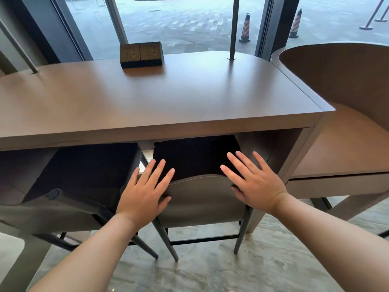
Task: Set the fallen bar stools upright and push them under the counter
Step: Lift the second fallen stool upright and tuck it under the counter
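Both our left hand [145,190] and right hand [254,186], fingers spread flat, press the upright stool [202,194] backrest; uneven pushing could knock it into the counter [147,102] panel.

2 bar stools upright, dark seats, grey backs: right stool [202,194] and left stool [69,186], seats under worktop [147,98].

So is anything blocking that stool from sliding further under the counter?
Nothing visible does. The stool stands upright, its seat already partly under the counter, both hands on its backrest. The neighbouring stool stands apart, to the left.
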A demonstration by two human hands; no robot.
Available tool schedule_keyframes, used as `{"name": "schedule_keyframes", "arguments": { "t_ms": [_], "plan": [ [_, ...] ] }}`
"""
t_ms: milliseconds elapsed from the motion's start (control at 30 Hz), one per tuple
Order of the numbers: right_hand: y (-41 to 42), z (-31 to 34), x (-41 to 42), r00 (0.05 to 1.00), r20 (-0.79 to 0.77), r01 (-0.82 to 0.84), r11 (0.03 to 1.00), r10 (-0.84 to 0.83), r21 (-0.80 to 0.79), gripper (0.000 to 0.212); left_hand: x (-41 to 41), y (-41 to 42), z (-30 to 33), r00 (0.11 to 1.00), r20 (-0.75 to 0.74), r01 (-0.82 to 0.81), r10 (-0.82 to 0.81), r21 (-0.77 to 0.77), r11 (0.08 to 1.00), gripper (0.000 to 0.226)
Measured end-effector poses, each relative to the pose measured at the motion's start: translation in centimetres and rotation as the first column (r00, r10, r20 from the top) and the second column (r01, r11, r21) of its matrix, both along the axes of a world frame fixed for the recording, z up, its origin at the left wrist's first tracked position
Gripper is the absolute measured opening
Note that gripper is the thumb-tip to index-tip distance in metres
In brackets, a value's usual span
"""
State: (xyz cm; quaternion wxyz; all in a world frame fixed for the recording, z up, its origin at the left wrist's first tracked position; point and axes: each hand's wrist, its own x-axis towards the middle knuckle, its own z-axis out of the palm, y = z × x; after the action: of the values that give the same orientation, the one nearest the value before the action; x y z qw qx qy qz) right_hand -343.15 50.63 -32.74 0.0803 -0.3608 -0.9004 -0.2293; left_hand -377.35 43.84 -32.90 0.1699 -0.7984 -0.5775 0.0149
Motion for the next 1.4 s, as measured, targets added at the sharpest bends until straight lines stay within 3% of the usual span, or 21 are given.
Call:
{"name": "schedule_keyframes", "arguments": {
  "t_ms": [433,567,700,833,1200,1300,1400],
  "plan": [
    [0.5,0.2,-0.5,0.999,-0.035,-0.002,0.998,0.0,-0.057,0.063,0.2,0.6,0.9,0.998,-0.016,-0.067,0.066,-0.043,0.997,0.07],
    [0.2,0.9,-0.6,0.999,-0.025,0.026,0.991,-0.03,-0.131,0.067,0.9,0.3,0.7,0.987,0.016,-0.157,0.159,-0.085,0.984,0.085],
    [-0.4,2.3,-0.8,0.997,0.035,0.075,0.974,-0.069,-0.214,0.075,2.3,-1.1,0.8,0.94,0.125,-0.286,0.317,-0.216,0.933,0.095],
    [-2.3,3.6,-1.6,0.997,0.036,0.08,0.955,-0.072,-0.287,0.077,2.6,-4.9,1.8,0.908,0.265,-0.23,0.324,-0.329,0.916,0.092],
    [-10.1,6.7,-13.9,0.961,-0.211,-0.236,0.923,0.176,-0.304,0.072,-6.3,-13.3,7.4,0.811,0.323,-0.403,0.488,-0.297,0.866,0.08],
    [-11.1,7.0,-17.2,0.961,-0.234,-0.216,0.926,0.147,-0.308,0.07,-10.0,-13.8,7.7,0.805,0.344,-0.412,0.483,-0.261,0.873,0.077],
    [-11.4,6.8,-20.1,0.98,-0.188,-0.128,0.919,0.061,-0.372,0.055,-13.9,-13.2,7.6,0.8,0.377,-0.41,0.467,-0.225,0.884,0.07]
  ]
}}
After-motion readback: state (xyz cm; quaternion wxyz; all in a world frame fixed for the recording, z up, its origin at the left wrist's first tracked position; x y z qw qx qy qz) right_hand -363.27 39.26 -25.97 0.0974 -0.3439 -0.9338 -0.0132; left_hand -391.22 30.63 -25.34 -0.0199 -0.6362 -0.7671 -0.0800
